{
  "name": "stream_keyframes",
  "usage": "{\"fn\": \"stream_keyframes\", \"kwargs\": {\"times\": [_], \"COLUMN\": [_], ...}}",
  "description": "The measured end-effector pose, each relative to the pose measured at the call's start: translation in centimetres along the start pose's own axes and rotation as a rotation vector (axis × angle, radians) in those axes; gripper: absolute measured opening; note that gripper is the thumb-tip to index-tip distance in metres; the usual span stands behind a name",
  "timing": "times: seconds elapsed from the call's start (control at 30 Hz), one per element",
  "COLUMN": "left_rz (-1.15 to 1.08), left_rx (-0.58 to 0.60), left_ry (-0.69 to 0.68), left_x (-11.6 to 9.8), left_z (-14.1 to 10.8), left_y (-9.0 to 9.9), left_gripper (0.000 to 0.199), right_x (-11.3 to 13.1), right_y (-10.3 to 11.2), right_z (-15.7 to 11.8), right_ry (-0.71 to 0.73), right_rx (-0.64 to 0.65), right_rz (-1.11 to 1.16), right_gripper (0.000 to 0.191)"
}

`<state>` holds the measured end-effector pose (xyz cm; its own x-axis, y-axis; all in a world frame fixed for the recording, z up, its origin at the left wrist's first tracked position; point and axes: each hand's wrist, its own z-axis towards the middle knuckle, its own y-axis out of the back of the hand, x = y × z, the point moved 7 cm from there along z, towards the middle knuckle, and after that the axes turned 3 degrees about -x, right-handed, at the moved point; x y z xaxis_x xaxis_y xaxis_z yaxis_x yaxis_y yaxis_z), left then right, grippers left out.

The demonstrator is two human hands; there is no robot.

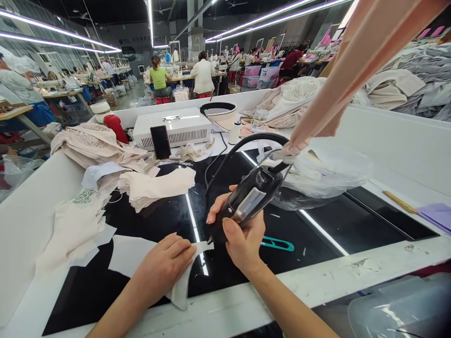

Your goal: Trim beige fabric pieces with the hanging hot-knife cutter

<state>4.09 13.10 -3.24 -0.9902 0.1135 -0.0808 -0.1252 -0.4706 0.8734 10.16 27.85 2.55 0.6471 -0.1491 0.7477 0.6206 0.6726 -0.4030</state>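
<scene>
My right hand [246, 237] is wrapped round a black pen-like electric cutter [243, 204] with a silver lever. Its tip points down at the end of a narrow white fabric piece [204, 246]. The fingers of my left hand [167, 260] lie flat on that piece, pressing it against the black glass top [268, 263]. A black cable [243, 141] leaves the cutter's upper end, where a twisted strip of pink cloth [331, 94] is tied. Partly under my left hand is a larger white sheet piece [130, 253]. Teal thread snips [278, 243] lie beside my right hand.
Stacked cream fabric pieces [158, 185] and heaped cloth [98, 141] lie left. Behind stand a white control box [190, 123], a phone [160, 142] and a thread cone [235, 133]. A clear plastic bag [327, 164] lies right, within the raised white walls [401, 141].
</scene>
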Motion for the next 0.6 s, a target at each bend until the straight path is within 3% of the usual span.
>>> {"fn": "stream_keyframes", "kwargs": {"times": [0.3, 0.6], "left_rz": [-0.019, -0.044], "left_rx": [0.005, -0.015], "left_ry": [0.007, 0.018], "left_x": [0.1, 0.1], "left_z": [-0.1, -0.1], "left_y": [-0.3, -0.1], "left_gripper": [0.021, 0.02], "right_x": [-1.3, -1.0], "right_y": [-1.6, -0.3], "right_z": [-0.2, 0.1], "right_ry": [-0.003, 0.004], "right_rx": [0.061, 0.018], "right_rz": [0.048, 0.031], "right_gripper": [0.03, 0.031]}}
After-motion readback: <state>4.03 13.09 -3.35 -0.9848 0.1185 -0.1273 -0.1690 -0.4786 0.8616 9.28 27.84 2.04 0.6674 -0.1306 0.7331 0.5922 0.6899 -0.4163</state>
